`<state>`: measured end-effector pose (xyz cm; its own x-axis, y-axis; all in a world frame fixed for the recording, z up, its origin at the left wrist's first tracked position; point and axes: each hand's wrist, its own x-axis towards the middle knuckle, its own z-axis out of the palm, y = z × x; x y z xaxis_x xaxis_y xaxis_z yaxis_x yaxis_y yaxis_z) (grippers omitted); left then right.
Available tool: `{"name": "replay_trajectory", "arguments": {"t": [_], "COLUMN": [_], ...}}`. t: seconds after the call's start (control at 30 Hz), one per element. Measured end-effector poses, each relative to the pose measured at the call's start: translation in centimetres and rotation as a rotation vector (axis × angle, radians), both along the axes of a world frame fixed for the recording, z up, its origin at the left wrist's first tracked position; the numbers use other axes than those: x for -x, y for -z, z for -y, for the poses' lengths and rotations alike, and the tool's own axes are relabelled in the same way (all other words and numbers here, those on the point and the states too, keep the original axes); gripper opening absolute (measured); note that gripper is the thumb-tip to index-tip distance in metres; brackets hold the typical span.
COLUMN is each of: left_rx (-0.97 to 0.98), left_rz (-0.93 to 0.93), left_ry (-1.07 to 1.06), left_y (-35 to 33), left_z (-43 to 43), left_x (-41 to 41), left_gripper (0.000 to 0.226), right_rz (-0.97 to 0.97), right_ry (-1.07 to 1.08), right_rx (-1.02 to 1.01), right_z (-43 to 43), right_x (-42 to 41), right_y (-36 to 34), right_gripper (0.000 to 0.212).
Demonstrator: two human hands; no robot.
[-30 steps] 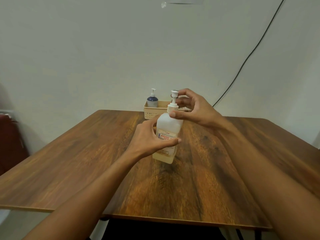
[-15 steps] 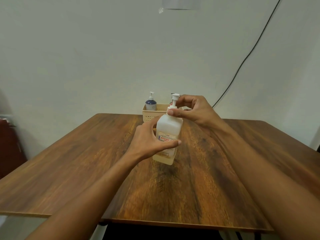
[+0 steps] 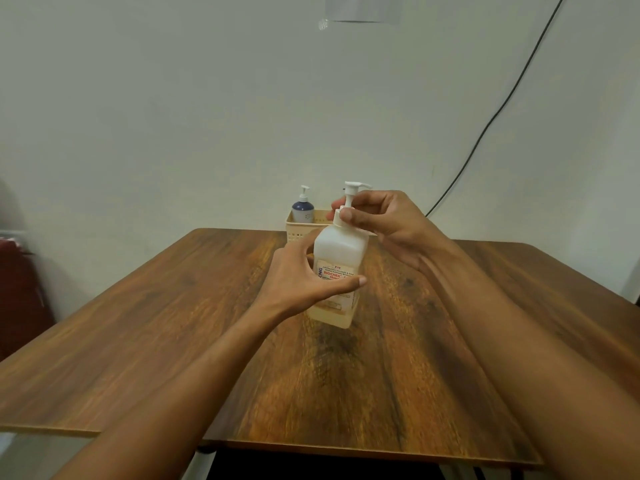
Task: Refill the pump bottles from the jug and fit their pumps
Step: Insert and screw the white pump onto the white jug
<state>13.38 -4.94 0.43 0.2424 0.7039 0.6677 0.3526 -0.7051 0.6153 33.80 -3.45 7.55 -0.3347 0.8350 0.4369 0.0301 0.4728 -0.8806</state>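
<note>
Over the near half of the wooden table (image 3: 398, 375), your left hand (image 3: 298, 282) wraps curled fingers and thumb round the labelled body of the white pump bottle (image 3: 341, 251), which stands near the table's middle. Just above it, your right hand (image 3: 388, 223) pinches the collar of the white pump (image 3: 349, 195) between thumb and fingers at the bottle's neck. Beyond, at the far edge against the wall (image 3: 173, 116), a cream basket (image 3: 298, 232) holds a blue pump bottle (image 3: 303, 210). A black cable (image 3: 485, 126) runs up the wall.

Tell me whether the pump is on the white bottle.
On: the pump stands in the neck of the white bottle, the right hand pinching its collar, the left hand gripping the body. Screwed tight: cannot tell.
</note>
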Motion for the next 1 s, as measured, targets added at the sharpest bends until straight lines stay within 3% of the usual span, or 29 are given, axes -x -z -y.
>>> {"name": "replay_trajectory", "arguments": {"t": [0.17,0.3,0.47,0.53,0.63,0.73,0.83,1.0], "left_rx": [0.007,0.032,0.038,0.037,0.027,0.028,0.035,0.036], "left_rz": [0.012,0.008,0.011,0.002,-0.001,-0.003,-0.039,-0.053], "left_ry": [0.018,0.009,0.017,0.012,0.018,0.005,-0.021,-0.038], "left_y": [0.7,1.2,1.1,1.2,1.2,1.2,1.5,2.1], "left_z": [0.0,-0.1,-0.5,-0.5,-0.3,-0.4,-0.6,-0.7], "left_x": [-0.6,-0.9,-0.6,-0.5,-0.5,-0.6,-0.8,-1.2], "left_gripper": [0.084,0.086,0.075,0.075,0.078,0.081,0.086,0.088], "right_rz": [-0.092,-0.061,0.056,0.127,0.154,0.093,0.048,0.098], "right_ry": [0.157,0.234,-0.062,-0.088,-0.014,0.122,0.262,0.446], "right_rx": [-0.005,-0.013,0.058,0.038,-0.014,-0.043,-0.109,-0.22], "right_z": [0.3,0.5,0.8,0.8,0.9,1.0,1.2,1.6], "right_x": [1.2,1.7,-0.9,-1.6,-1.7,-1.1,-0.2,0.6], "right_y": [1.1,1.6,0.5,0.0,-0.3,0.2,1.4,2.6], "right_gripper": [0.063,0.059,0.045,0.037,0.029,0.037,0.032,0.041]}}
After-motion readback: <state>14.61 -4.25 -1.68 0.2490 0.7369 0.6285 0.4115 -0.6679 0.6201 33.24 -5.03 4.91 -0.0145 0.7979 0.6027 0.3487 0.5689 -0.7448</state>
